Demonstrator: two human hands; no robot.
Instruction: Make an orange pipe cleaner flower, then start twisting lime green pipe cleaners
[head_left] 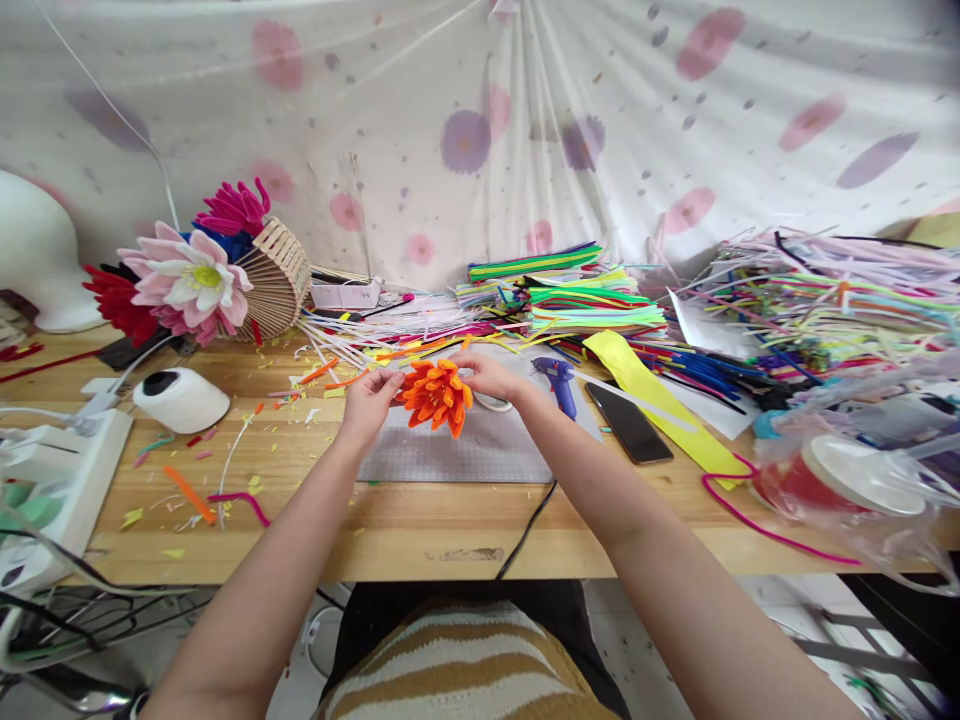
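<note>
Left hand (367, 402) pinching rim of orange flower (436, 396), right hand (491, 376) gripping opposite side, grip partly hidden. Flower's up over grey mat (480, 455), nearer left edge. Imo keep pinch light, close to base, so shape doesn't crush.

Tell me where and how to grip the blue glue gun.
Probably grip the glue gun by its handle, coming from the near side: the handle slants toward the front edge of the table, with the body at its far end.
</note>
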